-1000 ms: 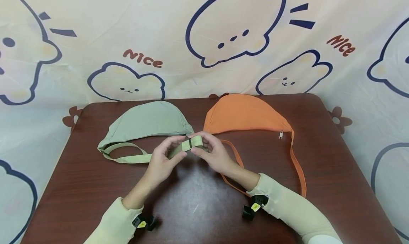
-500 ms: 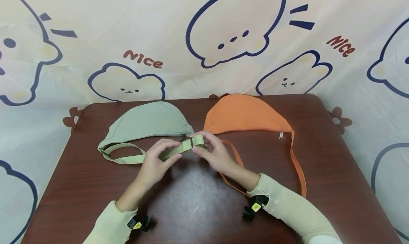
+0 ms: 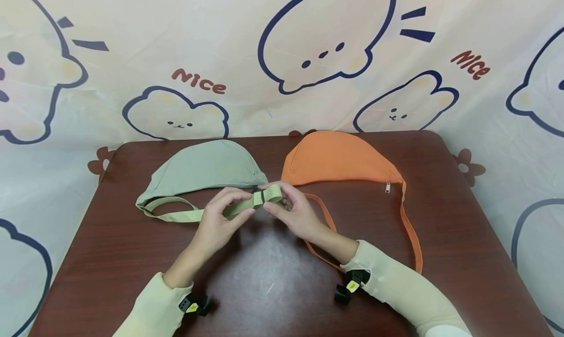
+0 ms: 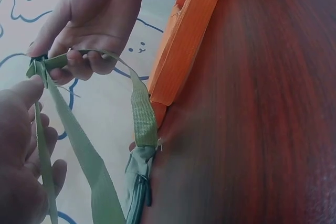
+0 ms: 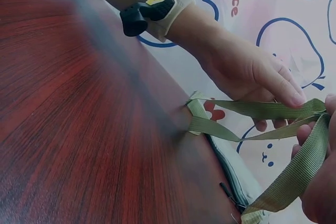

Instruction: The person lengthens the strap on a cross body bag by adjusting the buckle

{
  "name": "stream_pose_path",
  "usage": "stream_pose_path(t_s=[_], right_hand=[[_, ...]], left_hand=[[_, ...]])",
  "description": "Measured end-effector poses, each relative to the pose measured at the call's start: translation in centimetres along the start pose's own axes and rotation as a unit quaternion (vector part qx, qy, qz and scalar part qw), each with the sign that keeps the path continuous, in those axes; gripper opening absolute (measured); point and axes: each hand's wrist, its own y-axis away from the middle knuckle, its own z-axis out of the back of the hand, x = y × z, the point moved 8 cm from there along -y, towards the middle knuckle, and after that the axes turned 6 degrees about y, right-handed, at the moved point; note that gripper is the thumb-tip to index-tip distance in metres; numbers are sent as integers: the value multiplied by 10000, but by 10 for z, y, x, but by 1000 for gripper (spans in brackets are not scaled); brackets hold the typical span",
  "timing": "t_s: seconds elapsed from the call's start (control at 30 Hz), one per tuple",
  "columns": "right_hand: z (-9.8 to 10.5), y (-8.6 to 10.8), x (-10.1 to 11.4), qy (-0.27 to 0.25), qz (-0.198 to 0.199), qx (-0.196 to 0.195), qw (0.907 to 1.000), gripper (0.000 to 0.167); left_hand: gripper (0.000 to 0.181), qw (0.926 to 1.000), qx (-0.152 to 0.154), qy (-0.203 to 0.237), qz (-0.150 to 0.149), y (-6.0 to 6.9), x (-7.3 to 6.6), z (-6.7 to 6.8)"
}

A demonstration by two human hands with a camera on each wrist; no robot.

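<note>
Two hands grasp a green strap [image 3: 241,206] just in front of its pale green bag [image 3: 207,165].
Red-brown lettering [image 3: 199,81] on the cloth backdrop [image 3: 240,33] reads "Nice" twice; the strap's held stretch runs left to right, rising slightly rightward, its flat ribbed webbing folded into a loop by a dark slider [image 3: 263,196]. The left hand [image 3: 217,213] has it between thumb and fingers, the right hand [image 3: 295,209] pinches the loop; a half-moon orange bag [image 3: 339,158] lies alongside on the wood-grained table [image 3: 273,298].
</note>
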Motion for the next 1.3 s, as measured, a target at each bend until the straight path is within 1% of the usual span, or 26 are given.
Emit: stream_pose_path(t_s=[0.07, 0.2, 0.47, 0.67, 0.83, 1.0, 1.13, 1.3], right_hand=[[0, -1, 0, 19, 18, -11, 10000, 40], [-2, -2, 0, 106, 78, 0, 9999, 39], [-3, -3, 0, 280, 109, 54, 9995, 36], [-3, -4, -4, 441, -3, 133, 9989, 35], [-6, -6, -6, 543, -95, 208, 9983, 34], [-6, -6, -9, 561, -199, 223, 9980, 34], [-7, -4, -12, 564, -308, 287, 9975, 34], [-7, -5, -15, 567, -364, 308, 9973, 33]], left_hand=[[34, 10000, 28, 30, -82, -1, -3, 0], [33, 9999, 67, -31, -143, -2, -4, 0], [31, 9995, 222, -210, -47, -4, 0, -2], [29, 9988, 328, -361, 83, -5, 2, -3], [29, 9992, 259, -266, 149, -4, 3, -1], [28, 9995, 215, -180, 129, -3, 1, -1], [27, 9994, 191, -236, 178, -1, 3, -1], [25, 9990, 106, -356, 267, -3, 4, 2]])
